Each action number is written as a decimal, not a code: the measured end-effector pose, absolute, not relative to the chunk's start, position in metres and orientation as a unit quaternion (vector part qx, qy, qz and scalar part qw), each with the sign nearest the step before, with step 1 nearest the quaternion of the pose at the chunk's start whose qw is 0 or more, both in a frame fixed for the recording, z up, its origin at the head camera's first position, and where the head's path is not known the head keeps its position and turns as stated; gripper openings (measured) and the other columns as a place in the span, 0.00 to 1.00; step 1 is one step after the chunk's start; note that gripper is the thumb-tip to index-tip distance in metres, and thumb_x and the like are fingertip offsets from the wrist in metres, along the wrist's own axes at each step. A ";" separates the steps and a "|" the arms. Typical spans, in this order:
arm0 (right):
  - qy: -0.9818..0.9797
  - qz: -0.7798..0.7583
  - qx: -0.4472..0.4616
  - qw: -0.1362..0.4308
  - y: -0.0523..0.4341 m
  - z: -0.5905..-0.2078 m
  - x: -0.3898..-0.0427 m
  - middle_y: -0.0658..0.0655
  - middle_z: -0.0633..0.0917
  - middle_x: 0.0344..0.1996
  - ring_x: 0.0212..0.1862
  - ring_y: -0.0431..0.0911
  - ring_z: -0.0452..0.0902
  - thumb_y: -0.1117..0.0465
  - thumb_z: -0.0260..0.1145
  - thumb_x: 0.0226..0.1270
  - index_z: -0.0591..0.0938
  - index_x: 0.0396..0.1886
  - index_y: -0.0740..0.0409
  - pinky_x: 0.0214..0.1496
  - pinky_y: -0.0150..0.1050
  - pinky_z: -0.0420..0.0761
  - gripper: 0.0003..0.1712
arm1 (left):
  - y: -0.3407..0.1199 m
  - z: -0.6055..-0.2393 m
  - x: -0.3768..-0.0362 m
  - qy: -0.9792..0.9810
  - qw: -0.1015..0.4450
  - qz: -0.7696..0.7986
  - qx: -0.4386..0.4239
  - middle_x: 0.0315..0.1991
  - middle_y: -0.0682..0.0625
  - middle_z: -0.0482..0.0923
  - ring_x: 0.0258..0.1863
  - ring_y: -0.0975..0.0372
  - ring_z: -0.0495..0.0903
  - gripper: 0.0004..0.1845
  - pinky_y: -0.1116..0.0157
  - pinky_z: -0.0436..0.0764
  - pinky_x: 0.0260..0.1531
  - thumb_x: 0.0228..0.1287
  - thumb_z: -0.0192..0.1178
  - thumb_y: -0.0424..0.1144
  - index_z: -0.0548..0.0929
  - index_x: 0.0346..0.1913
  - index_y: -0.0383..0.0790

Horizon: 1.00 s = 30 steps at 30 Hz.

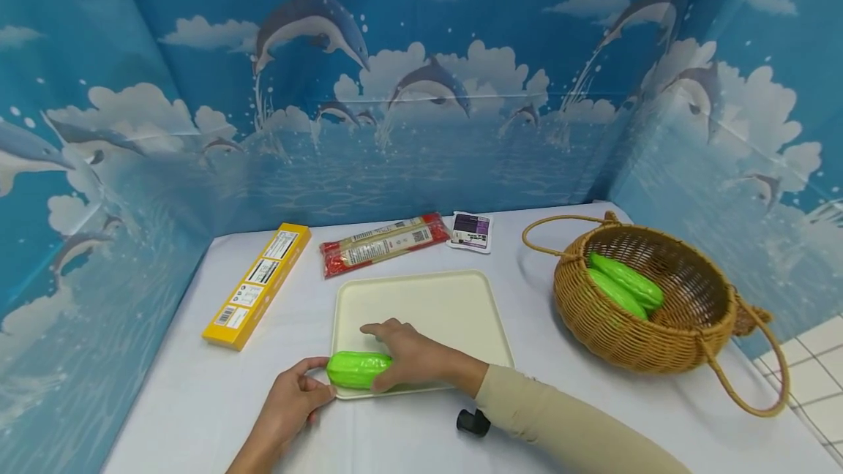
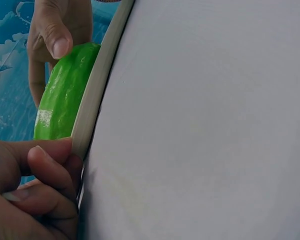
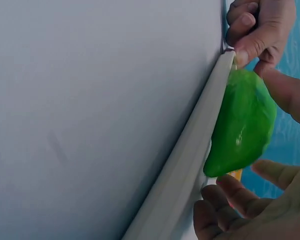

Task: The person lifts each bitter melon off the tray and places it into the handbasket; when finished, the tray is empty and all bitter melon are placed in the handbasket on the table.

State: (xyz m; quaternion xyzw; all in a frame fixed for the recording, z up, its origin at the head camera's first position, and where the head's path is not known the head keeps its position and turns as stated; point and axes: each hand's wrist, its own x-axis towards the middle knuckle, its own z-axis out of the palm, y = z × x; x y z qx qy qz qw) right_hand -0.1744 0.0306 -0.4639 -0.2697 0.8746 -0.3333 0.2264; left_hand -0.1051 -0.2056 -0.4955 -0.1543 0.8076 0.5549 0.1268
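Note:
A glossy, bumpy green vegetable that looks like a bitter melon lies lengthwise along the near edge of the cream tray. At the tray's near left corner, my left hand pinches the rim, thumb on top and other fingers curled below, beside the melon's left end. My right hand is spread around the melon's right end, with fingers loosely extended. In the right wrist view, a gap shows between those fingers and the melon. Part of the melon's right end is hidden by the hand in the head view.
A wicker basket with green melons inside stands to the right. Behind the tray lie a red-ended noodle packet and a white-and-purple sachet. A yellow box is at left. Near my right sleeve sits a small black object.

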 end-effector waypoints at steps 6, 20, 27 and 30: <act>0.887 -0.300 -0.279 0.213 0.018 -0.464 -0.171 0.46 0.78 0.55 0.51 0.37 0.70 0.49 0.81 0.51 0.73 0.73 0.46 0.55 0.36 0.76 0.47 | -0.205 -0.495 -0.105 0.809 0.130 0.552 -0.154 0.32 0.45 0.79 0.17 0.61 0.72 0.32 0.67 0.71 0.17 0.57 0.71 0.30 0.76 0.66 0.35; 0.882 -0.318 -0.272 0.217 0.012 -0.461 -0.169 0.42 0.79 0.43 0.43 0.34 0.73 0.57 0.79 0.56 0.81 0.63 0.52 0.50 0.32 0.77 0.33 | -0.204 -0.492 -0.104 0.814 0.132 0.544 -0.155 0.32 0.46 0.80 0.18 0.61 0.73 0.31 0.67 0.71 0.18 0.57 0.70 0.31 0.76 0.66 0.36; 0.870 -0.343 -0.274 0.222 0.018 -0.454 -0.168 0.42 0.79 0.44 0.43 0.35 0.73 0.57 0.79 0.55 0.81 0.62 0.51 0.51 0.32 0.76 0.32 | -0.204 -0.491 -0.104 0.814 0.126 0.547 -0.152 0.32 0.46 0.79 0.18 0.60 0.72 0.31 0.67 0.71 0.17 0.57 0.71 0.30 0.76 0.66 0.35; 0.866 -0.352 -0.277 0.224 0.021 -0.450 -0.168 0.41 0.79 0.45 0.44 0.35 0.74 0.56 0.79 0.56 0.81 0.62 0.51 0.52 0.33 0.76 0.32 | -0.204 -0.492 -0.104 0.811 0.123 0.552 -0.152 0.32 0.45 0.79 0.17 0.61 0.72 0.30 0.67 0.71 0.17 0.57 0.71 0.29 0.77 0.65 0.35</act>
